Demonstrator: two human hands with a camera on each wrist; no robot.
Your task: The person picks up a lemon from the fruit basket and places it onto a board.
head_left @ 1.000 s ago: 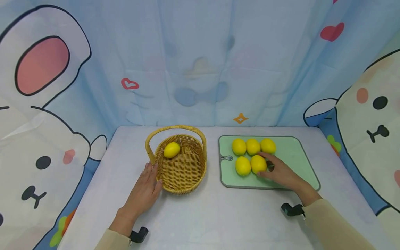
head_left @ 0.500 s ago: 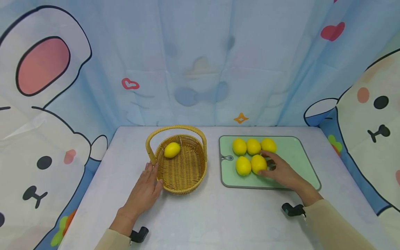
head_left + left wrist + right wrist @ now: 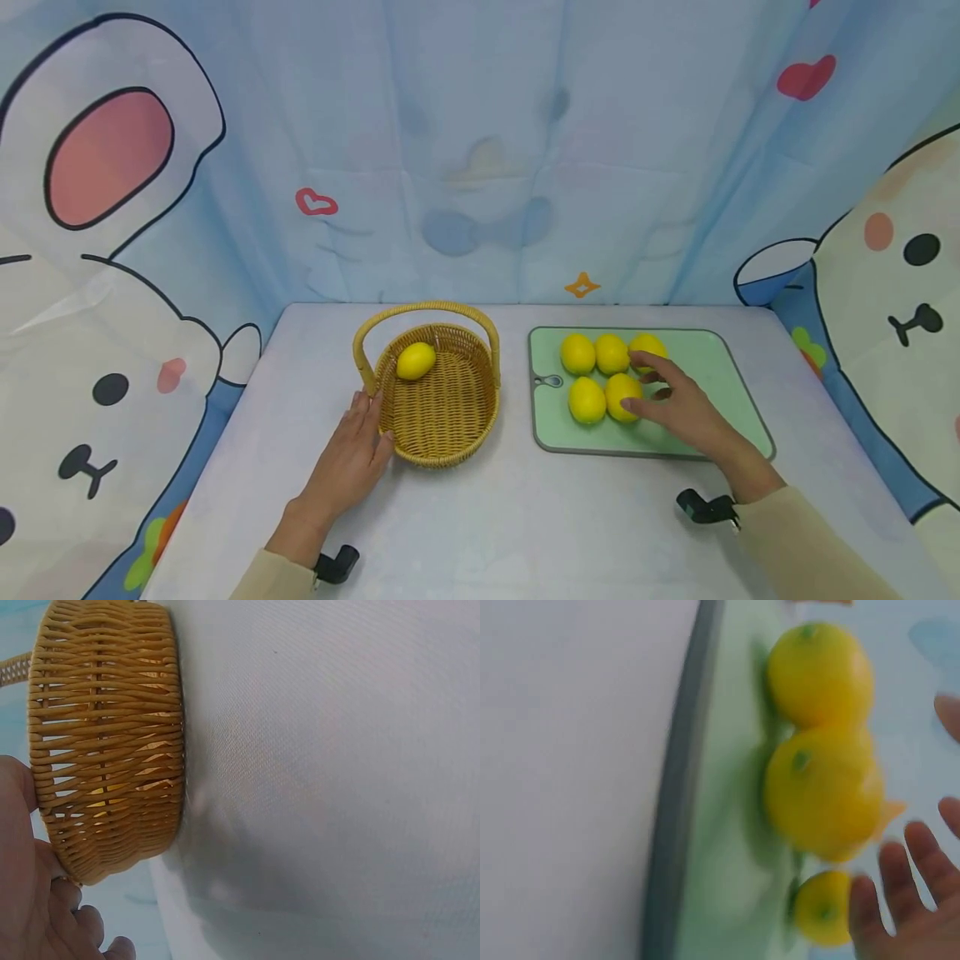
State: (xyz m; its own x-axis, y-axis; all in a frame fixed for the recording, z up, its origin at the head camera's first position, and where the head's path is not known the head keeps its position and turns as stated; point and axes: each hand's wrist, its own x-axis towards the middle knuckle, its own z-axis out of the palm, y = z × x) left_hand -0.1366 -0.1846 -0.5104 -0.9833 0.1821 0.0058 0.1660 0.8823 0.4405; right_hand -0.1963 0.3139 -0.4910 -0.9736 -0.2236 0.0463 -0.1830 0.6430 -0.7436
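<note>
My left hand (image 3: pixel 345 458) rests with straight fingers against the left side of a round wicker basket (image 3: pixel 442 454) with an arched handle. One lemon (image 3: pixel 416 361) lies inside it, near the back left. In the left wrist view, my thumb is at the rim of the basket (image 3: pixel 112 735). My right hand (image 3: pixel 686 408) hovers over a green cutting board (image 3: pixel 705 367), fingers spread and holding nothing. Nearest to it is the right lemon of the front pair (image 3: pixel 621 397), standing apart from the fingers in the right wrist view. Beside that one is another lemon (image 3: pixel 587 401).
Behind the front pair, three more lemons (image 3: pixel 611 354) sit in a row on the board. Basket and board stand side by side on a white-covered table (image 3: pixel 480 533). A blue printed curtain (image 3: pixel 480 125) hangs behind the table.
My right hand has drawn slightly up and right, away from the front-row lemon it was around. My left hand stays at the basket, and the lemons keep their places.
</note>
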